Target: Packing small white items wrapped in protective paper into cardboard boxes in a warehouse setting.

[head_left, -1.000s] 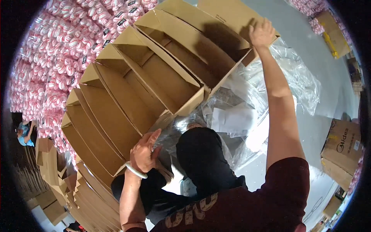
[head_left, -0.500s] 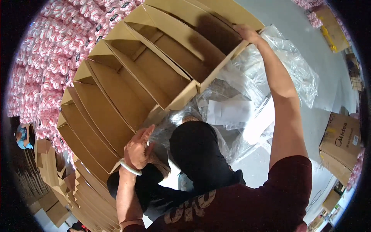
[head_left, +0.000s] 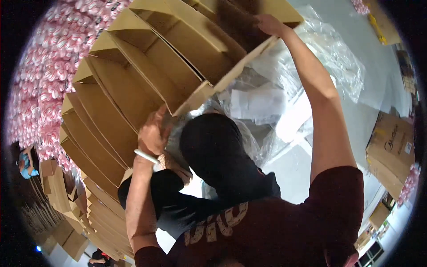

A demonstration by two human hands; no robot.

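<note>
A big fanned stack of flat brown cardboard sheets (head_left: 147, 80) fills the upper left. My left hand (head_left: 153, 133), with a white band at the wrist, grips the stack's lower edge. At the top, my right hand (head_left: 271, 24) holds the stack's far corner with the arm stretched out. Under the stack lies crumpled clear plastic film (head_left: 329, 58) with white sheets inside. A black cloth shape (head_left: 218, 151) sits just above my dark red shirt and hides what is below it.
A heap of small pink and white packets (head_left: 42, 89) covers the left side. More flat cardboard (head_left: 66, 209) is piled at lower left. Brown cartons (head_left: 391, 147) stand on the grey floor at right. A person in blue (head_left: 24, 162) is at the far left.
The cardboard stack has swung up and closer, filling more of the view. My right hand slid along its top corner and my left hand rose with the lower edge.
</note>
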